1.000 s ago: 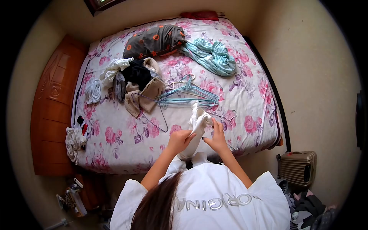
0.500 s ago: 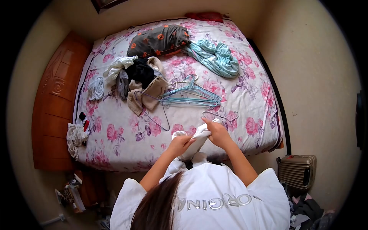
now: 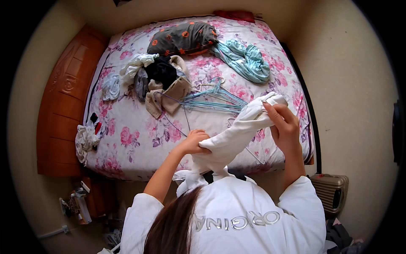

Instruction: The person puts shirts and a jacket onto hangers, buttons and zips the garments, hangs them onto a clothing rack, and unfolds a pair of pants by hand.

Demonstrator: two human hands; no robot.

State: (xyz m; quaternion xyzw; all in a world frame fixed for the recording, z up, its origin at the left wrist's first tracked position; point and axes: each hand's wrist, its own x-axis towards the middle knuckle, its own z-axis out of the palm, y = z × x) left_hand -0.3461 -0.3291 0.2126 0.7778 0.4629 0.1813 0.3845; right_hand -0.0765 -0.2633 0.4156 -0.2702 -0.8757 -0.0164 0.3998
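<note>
Both my hands hold a white garment [image 3: 230,142] stretched over the near edge of the bed. My left hand [image 3: 192,142] grips its lower part close to my body. Up and to the right, my right hand [image 3: 284,122] is lifted and clutches the garment's other end. Blue wire hangers [image 3: 211,100] lie on the floral bedspread [image 3: 135,139] just beyond the garment.
A heap of clothes [image 3: 158,82] sits at the bed's middle left, with a dark patterned pillow [image 3: 182,38] and a teal garment [image 3: 247,61] at the far end. A wooden headboard [image 3: 59,97] is left. A small suitcase [image 3: 330,190] stands on the floor right.
My right hand rose up and to the right, pulling the white garment out long. My left hand stayed low on the garment. The view shifted slightly.
</note>
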